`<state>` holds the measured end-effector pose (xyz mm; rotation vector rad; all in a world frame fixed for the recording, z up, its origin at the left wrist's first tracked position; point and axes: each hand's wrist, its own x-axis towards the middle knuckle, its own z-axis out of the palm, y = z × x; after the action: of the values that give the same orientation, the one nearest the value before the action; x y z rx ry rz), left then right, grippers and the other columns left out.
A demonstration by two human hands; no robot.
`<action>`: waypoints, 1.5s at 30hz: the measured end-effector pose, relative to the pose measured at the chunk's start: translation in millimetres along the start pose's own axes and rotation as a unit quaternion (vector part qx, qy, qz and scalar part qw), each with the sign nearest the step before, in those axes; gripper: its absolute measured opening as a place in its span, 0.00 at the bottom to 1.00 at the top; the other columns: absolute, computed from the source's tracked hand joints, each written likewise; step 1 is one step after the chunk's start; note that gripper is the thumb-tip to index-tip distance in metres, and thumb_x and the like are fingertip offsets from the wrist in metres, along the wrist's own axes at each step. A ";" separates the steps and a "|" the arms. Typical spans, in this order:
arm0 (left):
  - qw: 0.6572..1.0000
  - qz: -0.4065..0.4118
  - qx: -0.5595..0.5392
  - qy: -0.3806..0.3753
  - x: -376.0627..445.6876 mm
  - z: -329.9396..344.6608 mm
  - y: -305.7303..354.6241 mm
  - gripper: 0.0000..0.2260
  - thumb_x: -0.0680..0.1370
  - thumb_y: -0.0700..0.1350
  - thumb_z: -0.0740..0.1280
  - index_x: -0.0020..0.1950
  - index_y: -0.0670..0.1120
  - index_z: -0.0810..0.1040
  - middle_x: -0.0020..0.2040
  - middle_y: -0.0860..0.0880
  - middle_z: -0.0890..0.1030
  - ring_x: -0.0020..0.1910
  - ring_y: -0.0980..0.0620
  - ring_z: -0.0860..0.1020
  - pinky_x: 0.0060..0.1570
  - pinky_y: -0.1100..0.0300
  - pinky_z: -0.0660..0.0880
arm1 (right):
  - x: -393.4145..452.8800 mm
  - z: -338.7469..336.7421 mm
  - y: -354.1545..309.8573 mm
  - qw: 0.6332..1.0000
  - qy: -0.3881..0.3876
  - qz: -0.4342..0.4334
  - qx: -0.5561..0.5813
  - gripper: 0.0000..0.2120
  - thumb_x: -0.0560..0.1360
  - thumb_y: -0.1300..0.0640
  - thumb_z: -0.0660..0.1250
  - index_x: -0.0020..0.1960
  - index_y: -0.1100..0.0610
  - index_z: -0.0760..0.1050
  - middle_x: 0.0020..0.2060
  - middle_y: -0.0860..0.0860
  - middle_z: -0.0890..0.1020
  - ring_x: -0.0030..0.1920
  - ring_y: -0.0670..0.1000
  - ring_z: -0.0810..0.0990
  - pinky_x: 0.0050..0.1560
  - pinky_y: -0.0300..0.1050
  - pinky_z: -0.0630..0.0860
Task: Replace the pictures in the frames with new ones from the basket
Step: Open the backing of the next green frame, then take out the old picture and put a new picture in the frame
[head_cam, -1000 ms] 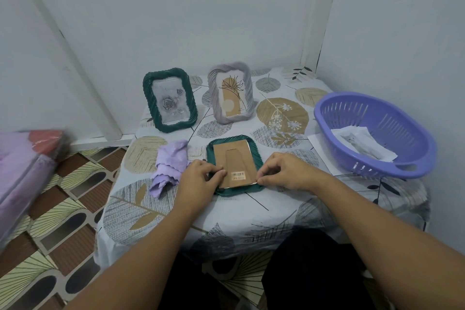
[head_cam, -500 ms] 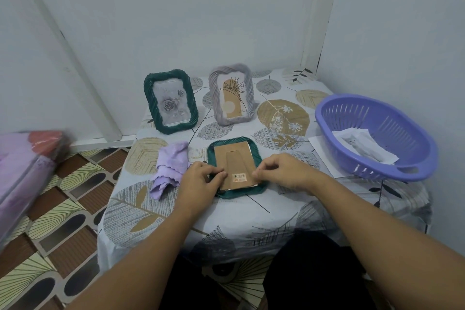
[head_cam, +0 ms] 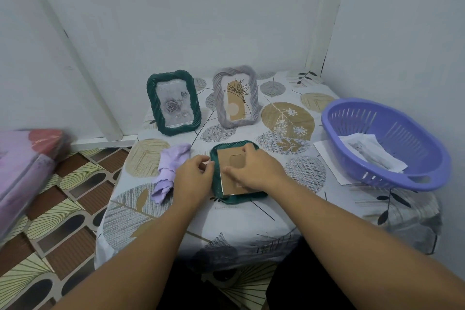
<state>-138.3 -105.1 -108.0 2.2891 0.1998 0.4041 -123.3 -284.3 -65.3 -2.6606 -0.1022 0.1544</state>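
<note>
One green frame (head_cam: 237, 194) lies face-down on the table (head_cam: 251, 221) before me, cardboard backing (head_cam: 232, 171) up, its left edge apparently lifting. I'd raise that edge evenly and brace the frame so nothing creases. My left hand (head_cam: 192, 175) pinches at the frame's left rim; my right hand (head_cam: 254, 171) rests across the backing, fingers loosely bent. New pictures (head_cam: 372, 153) wait in the basket (head_cam: 385, 176).

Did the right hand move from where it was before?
Yes. The right hand slid left across the cardboard back of the face-down green frame, away from the purple basket. Before, it was at the frame's right edge.
</note>
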 end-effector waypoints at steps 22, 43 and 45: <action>1.000 0.006 0.021 0.010 -6.4 0.8 -2.0 0.15 0.75 0.58 0.71 0.58 0.53 0.85 0.42 0.57 0.83 0.43 0.55 0.80 0.45 0.56 0.78 | -9.3 -1.5 -10.8 0.997 0.036 0.044 0.050 0.35 0.68 0.32 0.66 0.67 0.50 0.68 0.57 0.50 0.81 0.56 0.56 0.80 0.53 0.50 0.78; 1.000 -0.007 -0.011 0.005 -10.6 -3.2 3.9 0.13 0.73 0.58 0.76 0.54 0.53 0.85 0.39 0.58 0.82 0.40 0.58 0.80 0.46 0.53 0.79 | 1.9 -64.5 6.0 0.962 0.154 0.032 0.224 0.24 0.70 0.40 0.71 0.61 0.48 0.70 0.52 0.45 0.82 0.50 0.50 0.82 0.51 0.49 0.80; 1.000 -0.009 -0.013 0.004 -10.9 -3.8 4.4 0.13 0.73 0.58 0.76 0.53 0.53 0.85 0.39 0.58 0.82 0.41 0.59 0.80 0.46 0.54 0.79 | 4.3 -73.9 17.9 0.967 0.147 0.048 0.203 0.25 0.70 0.40 0.71 0.62 0.49 0.71 0.52 0.46 0.82 0.52 0.52 0.81 0.52 0.50 0.79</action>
<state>-149.7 -108.5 -104.8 2.2584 0.2181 0.4044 -108.8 -333.2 -8.7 -2.2478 0.1406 -0.1744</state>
